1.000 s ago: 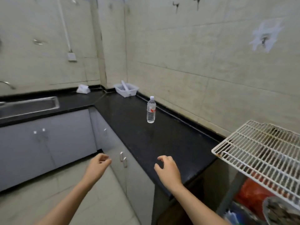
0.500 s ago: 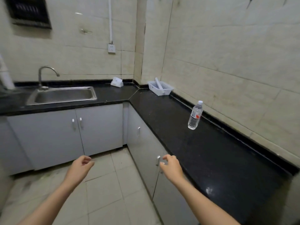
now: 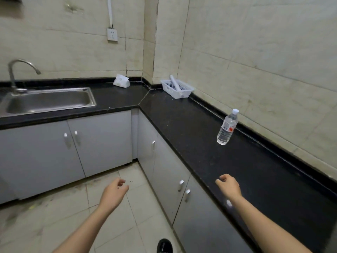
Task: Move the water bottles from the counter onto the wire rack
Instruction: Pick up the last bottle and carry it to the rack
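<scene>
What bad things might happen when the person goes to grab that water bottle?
1. The water bottle stands alone, tall and narrow, on the black counter. A clumsy reach by the right hand might knock it over and let it roll.
2. The left hand hangs over the floor, away from the counter, so it likely could not catch a falling bottle.
</scene>
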The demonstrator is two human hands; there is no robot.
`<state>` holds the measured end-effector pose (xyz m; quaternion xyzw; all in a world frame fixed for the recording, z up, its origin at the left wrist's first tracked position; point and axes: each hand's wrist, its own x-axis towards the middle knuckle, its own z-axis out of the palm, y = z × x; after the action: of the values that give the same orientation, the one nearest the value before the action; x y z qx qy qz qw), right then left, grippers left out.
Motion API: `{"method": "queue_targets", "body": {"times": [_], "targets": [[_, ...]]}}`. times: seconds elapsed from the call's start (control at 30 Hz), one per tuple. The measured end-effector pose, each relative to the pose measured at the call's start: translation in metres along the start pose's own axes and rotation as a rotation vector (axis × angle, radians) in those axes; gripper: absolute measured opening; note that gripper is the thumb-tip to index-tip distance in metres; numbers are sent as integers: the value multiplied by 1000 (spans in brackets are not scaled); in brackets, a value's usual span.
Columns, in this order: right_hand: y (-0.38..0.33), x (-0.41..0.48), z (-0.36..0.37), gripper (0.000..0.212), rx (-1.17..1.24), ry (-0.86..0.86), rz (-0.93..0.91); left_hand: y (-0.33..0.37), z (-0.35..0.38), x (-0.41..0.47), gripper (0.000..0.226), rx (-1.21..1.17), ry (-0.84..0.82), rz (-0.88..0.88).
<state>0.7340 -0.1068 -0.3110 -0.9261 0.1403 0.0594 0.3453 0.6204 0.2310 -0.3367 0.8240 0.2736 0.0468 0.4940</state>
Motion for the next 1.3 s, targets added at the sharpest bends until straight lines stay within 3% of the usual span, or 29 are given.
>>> {"method": "queue_targets", "body": {"times": [0.37,0.53,0.6,0.67,0.77,0.97,1.3], "targets": [[-53,240,-21,52,326,142,167,127,89,191,31,254,-50,124],[-58,318,-45,88,505,177,220,174,129,256,33,301,-107,140],[-58,338,-50,88,531,151,191,184,142,274,32,314,-128,144],[-55,355,-45,75,566,128,162,189,151,291,31,317,-156,139],[-49,368,-30,61,593,157,169,193,162,317,31,321,-193,140],[-75,350,-22,63,466,345,287,214,195,369,29,306,-332,249],[-94,223,-30,54,365,674,512,317,256,399,32,302,-789,734]]}}
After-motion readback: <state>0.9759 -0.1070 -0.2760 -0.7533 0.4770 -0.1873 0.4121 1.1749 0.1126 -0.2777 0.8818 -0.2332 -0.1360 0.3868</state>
